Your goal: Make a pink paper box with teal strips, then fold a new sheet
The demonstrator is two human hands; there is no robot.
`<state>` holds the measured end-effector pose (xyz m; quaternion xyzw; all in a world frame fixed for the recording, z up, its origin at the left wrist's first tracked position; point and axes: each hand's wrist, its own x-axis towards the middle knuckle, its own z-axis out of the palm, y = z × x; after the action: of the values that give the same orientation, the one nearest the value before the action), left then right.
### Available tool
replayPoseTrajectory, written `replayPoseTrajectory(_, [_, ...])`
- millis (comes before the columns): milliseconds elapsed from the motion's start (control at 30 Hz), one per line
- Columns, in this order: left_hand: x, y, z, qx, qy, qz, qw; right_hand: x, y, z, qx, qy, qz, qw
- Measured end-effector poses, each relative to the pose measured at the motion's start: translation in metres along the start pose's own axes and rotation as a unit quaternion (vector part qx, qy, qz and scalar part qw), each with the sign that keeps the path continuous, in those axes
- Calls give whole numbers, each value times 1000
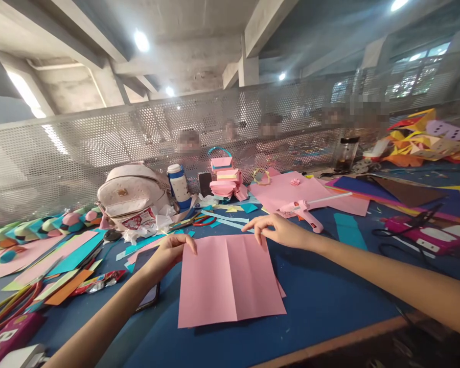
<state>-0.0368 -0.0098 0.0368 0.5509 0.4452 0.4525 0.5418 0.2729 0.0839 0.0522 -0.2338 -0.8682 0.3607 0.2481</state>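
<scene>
Our forearms [115, 319] came nearest; our left grip [172, 249] pinched pink paper [207, 286] stretching from it toward us; we couldn't tell if our right grip [276, 231] pinched. Uneven pulls risked buckling the creases [231, 281].

We've a blue tabletop [322, 306] under the L hand [175, 247] & R hand [272, 228], its brownish edge [337, 340] slanting across nearer us, below the R; what's past it is too dark to read. Straight beyond both hands we're seeing a perforated metal screen [80, 148], full width, light coming thru its holes. Overhead, we've got a bare concrete ceiling [195, 61] w/ heavy beams [270, 23], plus a column [249, 71] beyond, btwn the hands. Lamps [141, 41] glowing white, incl. one far R of the R hand. Same side: paned windows [421, 69], bits of green thru 'em. Far L of the L hand, we spot a thin pipe [95, 84] & a bright opening [25, 94].
</scene>
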Motion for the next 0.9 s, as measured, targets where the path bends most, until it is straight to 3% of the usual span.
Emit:
replayPoseTrajectory(67, [4,7,4,26,-21,15,999,7,-15,8,-24,34,8,999])
replayPoseTrajectory(167, [12,19,7,64,-53,42,996,24,-30,16,-54,-34,29,998])
replayPoseTrajectory(267, [19,31,10,88,-60,68,992,42,-32,20,-18,-104,26,994])
replayPoseTrajectory(400, [20,36,10,91,-29,102,990,51,-23,23,52,-124,34,990])
replayPoseTrajectory(533, [18,25,8,19,3,72,997,46,-14,25,110,-107,57,986])
replayPoseTrajectory(700, [12,18,12,39,-29,26,999,41,-9,29,166,-91,77,979])
replayPoseTrajectory(767, [10,20,18,62,-14,51,997,40,-9,34,177,-94,82,976])
replayPoseTrajectory(900, [14,26,24,178,11,169,969,39,-9,46,162,-102,83,978])
